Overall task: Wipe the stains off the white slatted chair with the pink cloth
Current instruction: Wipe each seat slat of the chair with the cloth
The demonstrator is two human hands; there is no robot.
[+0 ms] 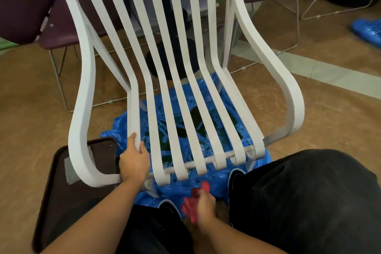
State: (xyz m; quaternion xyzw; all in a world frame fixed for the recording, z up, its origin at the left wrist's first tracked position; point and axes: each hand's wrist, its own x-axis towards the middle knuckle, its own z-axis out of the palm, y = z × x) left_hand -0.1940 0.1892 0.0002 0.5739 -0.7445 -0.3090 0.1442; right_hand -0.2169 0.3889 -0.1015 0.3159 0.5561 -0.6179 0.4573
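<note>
The chair (88,68) fills most of the view and stands directly in front of both hands, its seat slats running down toward the person. Under it, beyond the hands, lies a blue sheet (121,128) with dark green puddles (194,117) on it. It is probably there to catch what drips through the gaps, so that the floor stays dry. A brown tray (51,192) lies on the floor to the outer side of the left hand, partly under the chair's armrest. The left hand (134,161) grips the outermost slat near the front edge of the seat, the fingers curled over it. This looks like a bracing hold, to keep the light chair from sliding when it is rubbed. The right hand (206,206) is lower and nearer to the body, below the front edge and not touching the chair. It is closed around the cloth (190,210), which is bunched, with folds sticking out past the fingers. From this position the wiping stroke seems not yet begun. No stains can be seen clearly on the white slats from here.
</note>
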